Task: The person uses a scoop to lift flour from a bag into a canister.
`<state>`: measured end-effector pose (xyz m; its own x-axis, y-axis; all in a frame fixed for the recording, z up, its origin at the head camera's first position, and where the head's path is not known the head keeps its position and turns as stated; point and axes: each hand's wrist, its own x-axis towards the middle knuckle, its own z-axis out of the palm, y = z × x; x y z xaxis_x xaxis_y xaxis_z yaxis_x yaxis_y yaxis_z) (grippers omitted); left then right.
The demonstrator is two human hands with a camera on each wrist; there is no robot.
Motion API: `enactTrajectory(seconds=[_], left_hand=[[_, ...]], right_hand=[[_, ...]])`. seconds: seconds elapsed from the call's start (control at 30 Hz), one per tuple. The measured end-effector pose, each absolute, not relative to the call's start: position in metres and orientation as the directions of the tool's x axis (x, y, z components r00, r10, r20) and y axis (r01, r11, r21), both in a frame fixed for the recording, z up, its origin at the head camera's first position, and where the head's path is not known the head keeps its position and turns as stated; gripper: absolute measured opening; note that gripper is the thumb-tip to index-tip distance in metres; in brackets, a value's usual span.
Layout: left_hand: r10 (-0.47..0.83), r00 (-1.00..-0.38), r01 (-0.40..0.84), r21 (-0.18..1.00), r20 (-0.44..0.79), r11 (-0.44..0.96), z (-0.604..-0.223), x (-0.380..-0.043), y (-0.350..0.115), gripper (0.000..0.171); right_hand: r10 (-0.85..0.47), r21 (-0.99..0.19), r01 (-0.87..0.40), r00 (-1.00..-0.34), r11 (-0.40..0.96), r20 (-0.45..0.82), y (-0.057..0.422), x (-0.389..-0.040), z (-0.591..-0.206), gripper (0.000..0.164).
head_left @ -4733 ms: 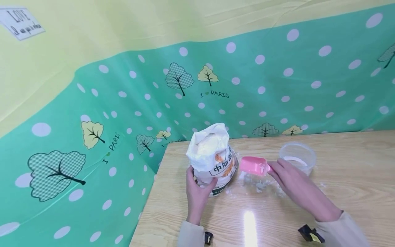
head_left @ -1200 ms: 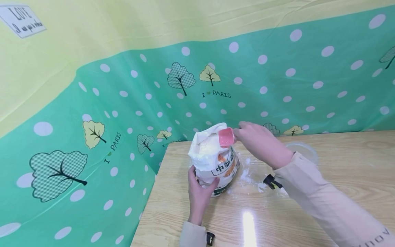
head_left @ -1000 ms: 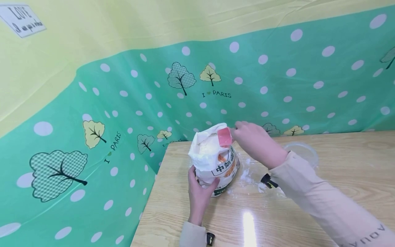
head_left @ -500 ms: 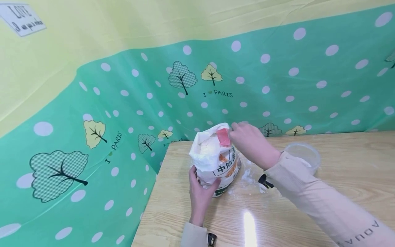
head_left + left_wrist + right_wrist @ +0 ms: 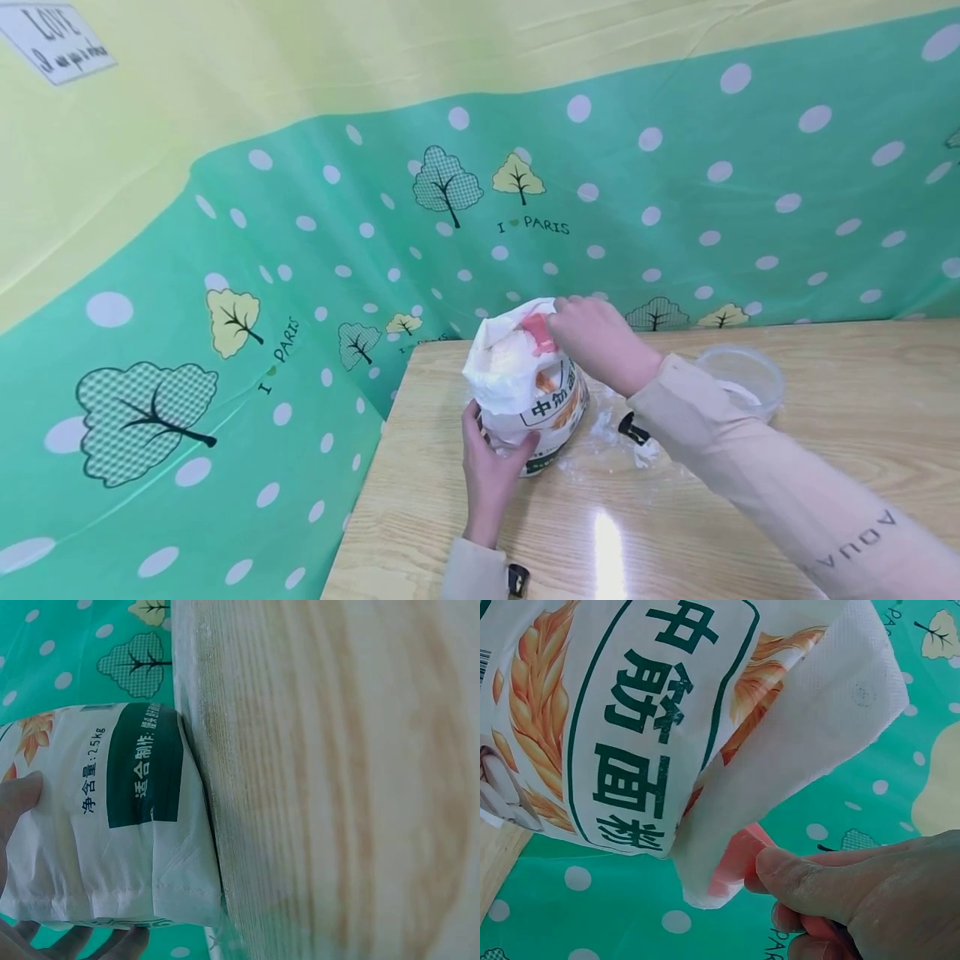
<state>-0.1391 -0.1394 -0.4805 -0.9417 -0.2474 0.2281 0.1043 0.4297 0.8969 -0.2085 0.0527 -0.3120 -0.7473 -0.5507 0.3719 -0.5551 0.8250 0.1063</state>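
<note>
A white flour bag (image 5: 551,417) with printed wheat ears stands on the table, its mouth folded outward and white flour (image 5: 510,354) inside. My left hand (image 5: 491,471) grips its lower side; in the left wrist view the thumb is on the front and the fingers (image 5: 120,945) pass underneath. My right hand (image 5: 600,342) holds a pink scoop (image 5: 537,331) by the handle at the bag's right rim. In the right wrist view, the scoop (image 5: 739,855) reaches behind the bag's turned-down edge, so much of its bowl is hidden. Curled fingers of the right hand (image 5: 870,892) wrap the handle.
A clear plastic tub (image 5: 750,375) stands to the right behind my right sleeve (image 5: 750,454), with something white low inside. Spilled flour (image 5: 645,452) lies on the wooden table (image 5: 420,500) between bag and tub. A green dotted cloth (image 5: 660,192) hangs behind.
The scoop was over the table near the tub first, then came up to the bag's mouth. Over the last second it has moved left and deeper in. My left hand keeps its hold.
</note>
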Motion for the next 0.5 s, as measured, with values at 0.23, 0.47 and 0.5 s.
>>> enactTrajectory(seconds=[0.23, 0.47, 0.5], left_hand=[[-0.244, -0.941, 0.113, 0.895, 0.236, 0.431, -0.481, -0.14, -0.14, 0.09], [-0.236, -0.938, 0.125, 0.883, 0.253, 0.452, -0.48, -0.138, -0.139, 0.09], [-0.238, -0.937, 0.126, 0.883, 0.255, 0.453, -0.479, -0.138, -0.14, 0.091]], right_hand=[[-0.536, 0.053, -0.553, -0.773, 0.831, 0.34, 0.048, -0.213, -0.315, 0.015], [-0.571, 0.068, -0.586, -0.747, 0.807, 0.339, 0.042, -0.218, -0.319, 0.014], [-0.579, 0.071, -0.593, -0.742, 0.802, 0.337, 0.041, -0.219, -0.32, 0.013]])
